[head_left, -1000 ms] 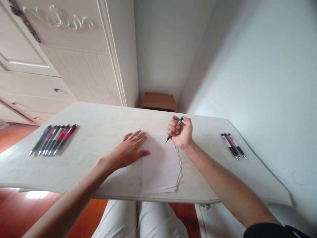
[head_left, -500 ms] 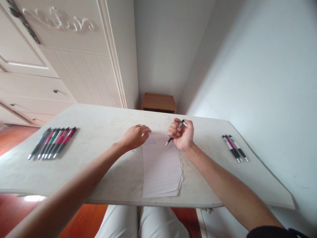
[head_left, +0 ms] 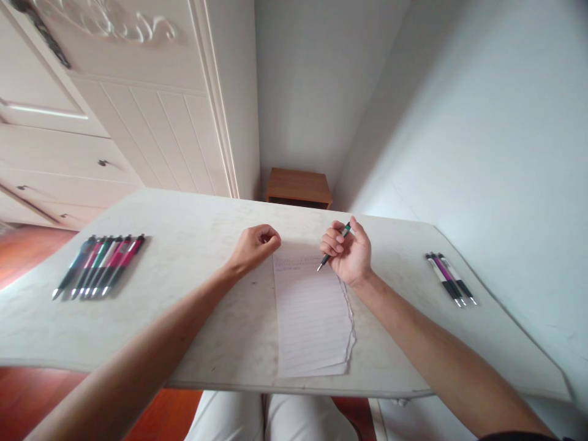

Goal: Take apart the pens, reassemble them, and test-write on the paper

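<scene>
Holding a green-and-black ballpoint pen [head_left: 324, 260] in the right grip [head_left: 350, 254], with palm turned up, fingers curled round the barrel and tip slanting down toward the lined paper [head_left: 312, 324] near the near edge of the counter [head_left: 229, 355]; curling the left grip [head_left: 257, 245] into a loose fist at the paper's far left corner; slanting both forearms [head_left: 174, 334] inward over the near edge, between a row of pens [head_left: 110, 261] toward the left edge and three pens [head_left: 445, 274] by the right.
</scene>
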{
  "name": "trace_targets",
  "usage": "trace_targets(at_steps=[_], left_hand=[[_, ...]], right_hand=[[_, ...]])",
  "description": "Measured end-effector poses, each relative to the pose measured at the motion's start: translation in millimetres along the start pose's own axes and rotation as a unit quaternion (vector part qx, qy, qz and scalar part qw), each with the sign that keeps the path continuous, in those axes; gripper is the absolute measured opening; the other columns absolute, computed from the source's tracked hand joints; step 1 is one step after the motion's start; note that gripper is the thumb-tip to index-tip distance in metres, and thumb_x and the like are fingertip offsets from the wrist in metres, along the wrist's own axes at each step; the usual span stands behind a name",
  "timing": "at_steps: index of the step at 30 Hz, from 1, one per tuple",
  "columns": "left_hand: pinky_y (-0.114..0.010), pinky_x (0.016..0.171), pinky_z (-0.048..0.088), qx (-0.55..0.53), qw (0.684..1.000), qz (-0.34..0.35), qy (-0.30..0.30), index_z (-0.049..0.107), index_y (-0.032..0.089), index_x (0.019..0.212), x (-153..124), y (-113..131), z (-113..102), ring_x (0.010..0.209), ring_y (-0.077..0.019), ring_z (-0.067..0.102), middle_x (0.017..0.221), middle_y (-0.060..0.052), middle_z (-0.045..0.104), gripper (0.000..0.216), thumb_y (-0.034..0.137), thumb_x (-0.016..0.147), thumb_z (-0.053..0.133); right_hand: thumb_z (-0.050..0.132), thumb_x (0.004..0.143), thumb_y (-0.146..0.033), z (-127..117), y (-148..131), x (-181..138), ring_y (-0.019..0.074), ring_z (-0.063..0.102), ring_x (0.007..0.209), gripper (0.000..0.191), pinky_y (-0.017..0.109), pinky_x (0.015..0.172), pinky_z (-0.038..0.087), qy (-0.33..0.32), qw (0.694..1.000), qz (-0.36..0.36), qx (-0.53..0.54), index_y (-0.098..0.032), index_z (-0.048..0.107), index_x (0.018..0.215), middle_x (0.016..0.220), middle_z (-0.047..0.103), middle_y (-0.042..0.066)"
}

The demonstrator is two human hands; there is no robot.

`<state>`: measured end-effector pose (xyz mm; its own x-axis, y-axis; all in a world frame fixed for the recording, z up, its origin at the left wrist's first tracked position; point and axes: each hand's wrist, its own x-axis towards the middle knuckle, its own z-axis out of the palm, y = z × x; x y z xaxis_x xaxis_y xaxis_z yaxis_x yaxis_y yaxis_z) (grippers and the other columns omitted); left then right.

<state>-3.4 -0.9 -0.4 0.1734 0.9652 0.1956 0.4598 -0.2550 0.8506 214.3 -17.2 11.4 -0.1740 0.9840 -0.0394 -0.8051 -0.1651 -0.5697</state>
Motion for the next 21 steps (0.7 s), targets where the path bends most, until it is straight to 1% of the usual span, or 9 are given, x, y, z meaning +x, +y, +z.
trace_targets(at_steps=[2,4,6,9,12,15,18,21], left_hand=[[-0.023,0.054,0.039,-0.011,1.0,0.003,-0.004,0.066,0.014,0.071,0.1,-0.4,0.3,0.059,-0.013,0.052,0.065,-0.001,0.062,0.018,0.029,0.073,0.055],[-0.023,0.055,0.04,-0.023,1.0,0.008,-0.014,0.068,0.014,0.077,0.1,-1.9,0.7,0.062,-0.0135,0.054,0.069,-0.002,0.064,0.023,0.035,0.075,0.061],[-0.023,0.055,0.041,-0.028,0.999,0.011,-0.026,0.068,0.014,0.081,0.2,-3.8,0.8,0.063,-0.0136,0.055,0.072,-0.003,0.066,0.03,0.042,0.076,0.065],[-0.023,0.056,0.042,-0.018,0.999,0.016,-0.04,0.07,0.014,0.08,1.7,-7.4,0.6,0.065,-0.0139,0.057,0.073,-0.003,0.068,0.032,0.045,0.079,0.064],[-0.024,0.058,0.044,-0.003,0.999,0.02,-0.046,0.072,0.015,0.078,4.4,-11.9,0.7,0.067,-0.0151,0.06,0.073,-0.002,0.07,0.03,0.043,0.081,0.062],[-0.024,0.06,0.047,0.008,0.999,0.016,-0.048,0.074,0.017,0.077,6.5,-15.5,1.0,0.067,-0.0155,0.062,0.072,-0.002,0.072,0.026,0.041,0.079,0.066],[-0.025,0.062,0.048,0.004,0.998,0.01,-0.055,0.075,0.018,0.076,7.1,-17.1,1.2,0.067,-0.0159,0.063,0.071,-0.002,0.072,0.023,0.039,0.076,0.07],[-0.025,0.062,0.048,-0.01,0.998,0.004,-0.067,0.076,0.018,0.076,6.8,-17.1,1.2,0.069,-0.0161,0.064,0.075,-0.002,0.074,0.023,0.04,0.073,0.072]], right_hand=[[0.063,0.088,-0.03,-0.3,0.1,-0.1,0.0047,0.027,0.039,0.019,0.019,0.039,0.027,0.006,1.0,-0.015,-0.015,-0.018,0.059,0.073,0.049,0.033,-0.009],[0.063,0.086,-0.021,-0.8,-0.3,-0.5,0.0043,0.023,0.037,0.013,0.018,0.038,0.026,0.008,0.999,-0.023,-0.029,-0.018,0.06,0.075,0.047,0.031,-0.01],[0.061,0.087,-0.018,-1.0,-0.6,-0.9,0.0045,0.021,0.036,0.011,0.018,0.037,0.025,0.008,0.999,-0.019,-0.043,-0.018,0.062,0.076,0.045,0.029,-0.011],[0.057,0.089,-0.02,-0.5,-0.1,-1.3,0.0049,0.026,0.037,0.011,0.018,0.039,0.027,0.004,0.999,0.0,-0.054,-0.018,0.063,0.08,0.047,0.032,-0.01],[0.054,0.086,-0.023,0.3,0.8,-1.5,0.0066,0.039,0.044,0.011,0.02,0.045,0.036,-0.002,0.999,0.018,-0.045,-0.018,0.064,0.082,0.054,0.043,-0.006],[0.05,0.086,-0.03,-0.7,0.0,-1.1,0.0103,0.046,0.052,0.02,0.025,0.051,0.042,-0.002,0.998,0.031,-0.048,-0.018,0.066,0.083,0.061,0.05,-0.002],[0.047,0.089,-0.04,-4.3,-2.2,-0.2,0.0114,0.045,0.05,0.031,0.027,0.051,0.041,-0.011,0.996,0.038,-0.08,-0.018,0.068,0.081,0.06,0.05,-0.002],[0.045,0.091,-0.05,-8.7,-3.4,0.6,0.0102,0.04,0.043,0.041,0.027,0.05,0.04,-0.039,0.991,0.044,-0.122,-0.019,0.069,0.077,0.051,0.048,-0.003]])
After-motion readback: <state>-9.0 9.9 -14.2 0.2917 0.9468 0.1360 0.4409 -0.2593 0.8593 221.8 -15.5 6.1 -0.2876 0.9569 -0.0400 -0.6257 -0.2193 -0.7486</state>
